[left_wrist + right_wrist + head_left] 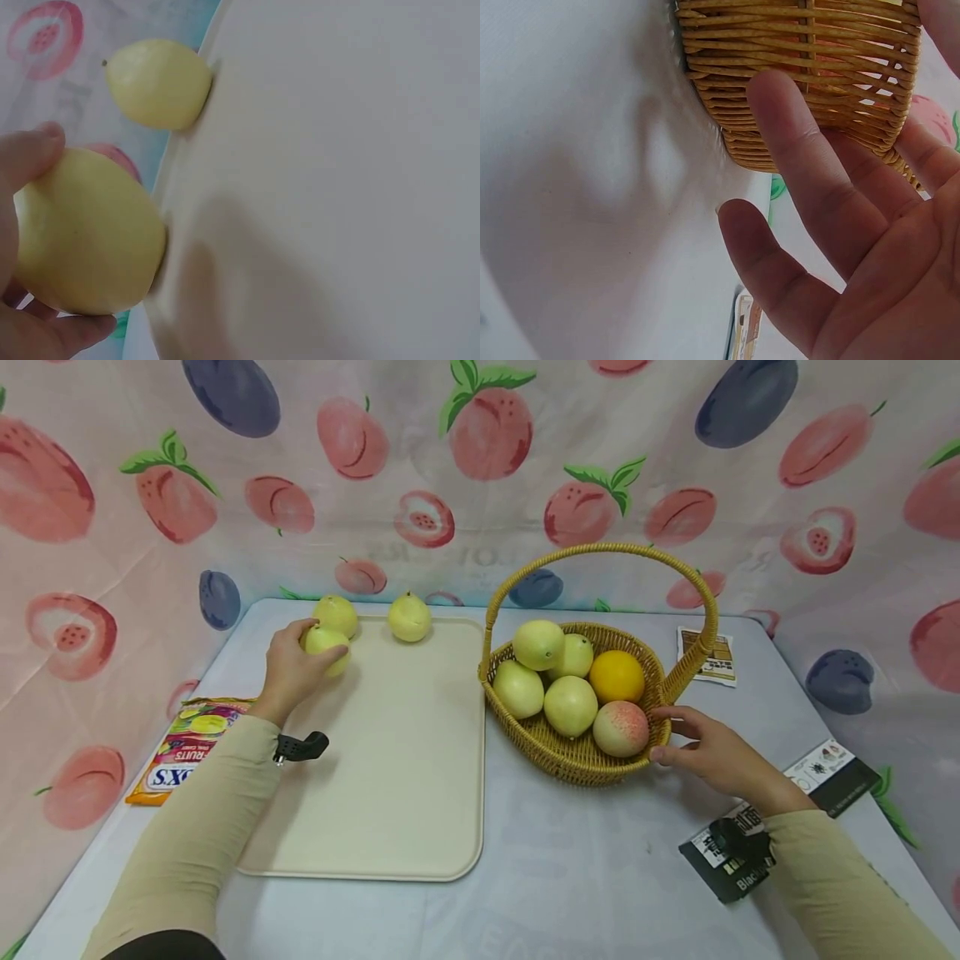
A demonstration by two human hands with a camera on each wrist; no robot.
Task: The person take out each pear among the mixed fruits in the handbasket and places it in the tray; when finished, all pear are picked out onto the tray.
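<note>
My left hand (294, 664) grips a yellow-green pear (90, 232) at the tray's far left corner. Just behind it sits a second pear (335, 612), and a third pear (409, 617) stands on the far edge of the beige tray (390, 760). Over on the right, my right hand (712, 756) touches the near right rim of a wicker basket (555, 766), its fingers spread loosely against the outside. Inside the basket lie several yellow-green fruits (570, 706), an orange (617, 677) and a peach (621, 728). The high handle (600, 549) arches over them.
A colourful candy bag (183, 747) lies left of the tray, beneath my left forearm. Behind the basket is a small packet (712, 658). Black-and-white packages (723, 860) lie under my right wrist. A fruit-print cloth (420, 460) hangs behind the white-covered table (540, 860).
</note>
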